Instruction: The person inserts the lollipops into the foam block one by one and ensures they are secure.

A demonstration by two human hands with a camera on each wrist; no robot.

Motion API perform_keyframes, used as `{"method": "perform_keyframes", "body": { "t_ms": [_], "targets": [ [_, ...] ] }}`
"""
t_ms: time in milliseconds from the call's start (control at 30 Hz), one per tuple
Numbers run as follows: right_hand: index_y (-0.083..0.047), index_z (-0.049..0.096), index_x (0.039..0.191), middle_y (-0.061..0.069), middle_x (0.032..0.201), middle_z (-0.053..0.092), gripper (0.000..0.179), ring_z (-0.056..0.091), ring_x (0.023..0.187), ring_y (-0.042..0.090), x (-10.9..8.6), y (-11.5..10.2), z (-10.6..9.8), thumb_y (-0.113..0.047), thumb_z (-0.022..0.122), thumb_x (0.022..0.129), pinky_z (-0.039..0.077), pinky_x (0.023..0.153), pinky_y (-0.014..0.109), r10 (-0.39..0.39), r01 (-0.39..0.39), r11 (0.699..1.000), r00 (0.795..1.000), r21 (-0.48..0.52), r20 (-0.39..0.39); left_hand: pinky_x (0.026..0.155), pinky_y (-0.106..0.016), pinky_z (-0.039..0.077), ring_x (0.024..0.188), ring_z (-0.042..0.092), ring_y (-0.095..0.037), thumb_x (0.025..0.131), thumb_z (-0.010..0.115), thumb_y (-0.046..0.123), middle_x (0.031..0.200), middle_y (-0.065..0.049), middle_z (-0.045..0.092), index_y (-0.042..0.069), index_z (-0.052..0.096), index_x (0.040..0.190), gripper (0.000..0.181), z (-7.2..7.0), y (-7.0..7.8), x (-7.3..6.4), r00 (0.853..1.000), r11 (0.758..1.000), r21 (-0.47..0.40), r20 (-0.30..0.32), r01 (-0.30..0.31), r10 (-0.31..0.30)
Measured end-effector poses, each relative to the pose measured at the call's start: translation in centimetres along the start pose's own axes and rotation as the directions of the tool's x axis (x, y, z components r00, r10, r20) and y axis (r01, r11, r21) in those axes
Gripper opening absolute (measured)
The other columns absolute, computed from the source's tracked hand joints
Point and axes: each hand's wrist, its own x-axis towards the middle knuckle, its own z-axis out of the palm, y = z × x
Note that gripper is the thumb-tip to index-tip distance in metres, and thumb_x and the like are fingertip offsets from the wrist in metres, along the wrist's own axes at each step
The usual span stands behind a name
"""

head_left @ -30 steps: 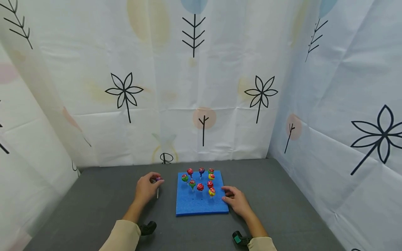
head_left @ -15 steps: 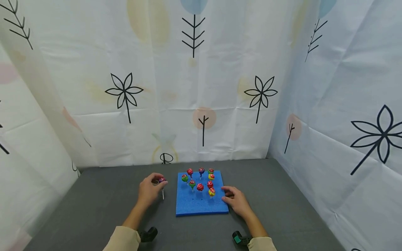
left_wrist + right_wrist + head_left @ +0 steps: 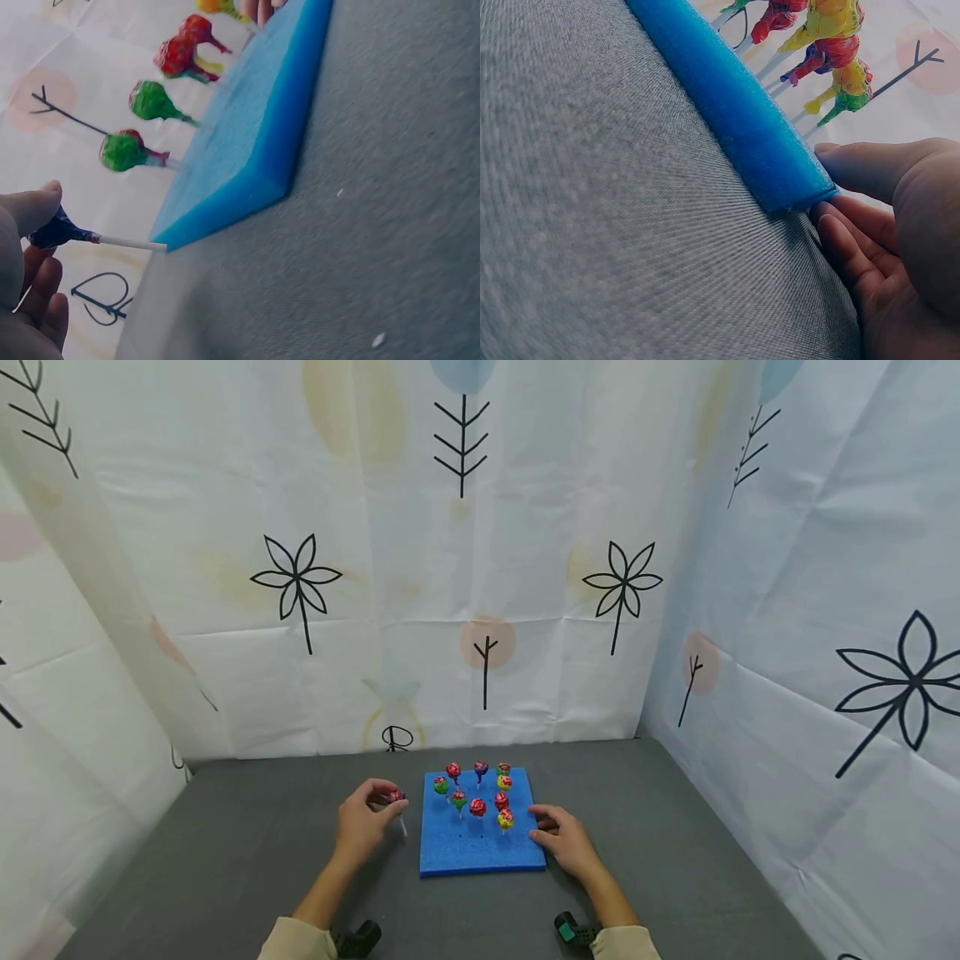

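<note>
My left hand (image 3: 362, 822) pinches a dark purple-and-red wrapped lollipop (image 3: 397, 796) by its candy head, left of the blue foam board (image 3: 450, 856). Its white stick (image 3: 131, 243) points down, and in the left wrist view the tip overlaps the board's corner. My right hand (image 3: 564, 839) holds the board's right edge. In the right wrist view the thumb (image 3: 862, 166) lies at the top of that edge, the fingers (image 3: 851, 251) lower down. Several lollipops stand upright in the board, among them a green one (image 3: 441, 786), a red one (image 3: 477, 807) and a yellow one (image 3: 506, 819).
The board lies on a grey cloth-covered table (image 3: 247, 843). Small holes (image 3: 482, 837) show in its nearer part. White printed curtains (image 3: 405, 527) stand behind and at both sides. A dark wrist device (image 3: 576, 931) sits at the right wrist.
My left hand has moved right and slightly nearer, bringing the lollipop closer to the board; its stick now tilts. My right hand and the board have stayed put.
</note>
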Motion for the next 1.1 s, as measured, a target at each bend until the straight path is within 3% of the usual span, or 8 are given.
{"method": "perform_keyframes", "body": {
  "t_ms": [333, 867, 1100],
  "targets": [
    [-0.005, 0.064, 0.121, 0.012, 0.116, 0.062, 0.033, 0.061, 0.098, 0.025, -0.1, -0.1, -0.1, -0.006, 0.070, 0.088, 0.051, 0.082, 0.039, 0.012, -0.012, 1.000, 1.000, 0.005, -0.006, 0.071, -0.023, 0.049, 0.081, 0.058, -0.017, 0.080, 0.082, 0.016, 0.089, -0.003, 0.064, 0.010, 0.066, 0.098, 0.025, 1.2, 0.9, -1.7, 0.998, 0.994, -0.094, -0.050, -0.053, 0.049],
    [-0.005, 0.065, 0.120, 0.011, 0.115, 0.062, 0.032, 0.061, 0.098, 0.025, 0.0, -0.2, 0.0, -0.006, 0.070, 0.088, 0.051, 0.082, 0.039, 0.019, -0.019, 1.000, 1.000, 0.004, -0.010, 0.075, -0.023, 0.050, 0.085, 0.060, -0.018, 0.083, 0.079, 0.015, 0.095, -0.003, 0.066, 0.011, 0.066, 0.100, 0.022, 3.1, 1.3, -3.1, 0.997, 0.985, -0.171, -0.080, -0.009, -0.005],
    [-0.006, 0.065, 0.120, 0.010, 0.115, 0.062, 0.032, 0.061, 0.098, 0.024, 0.0, 0.0, 0.1, -0.007, 0.071, 0.088, 0.051, 0.082, 0.038, 0.021, -0.021, 1.000, 1.000, -0.003, -0.012, 0.076, -0.022, 0.050, 0.087, 0.062, -0.019, 0.083, 0.078, 0.013, 0.096, -0.004, 0.065, 0.009, 0.065, 0.102, 0.024, 4.1, 1.6, -3.7, 0.996, 0.977, -0.211, -0.093, -0.019, -0.001]
  ]
}}
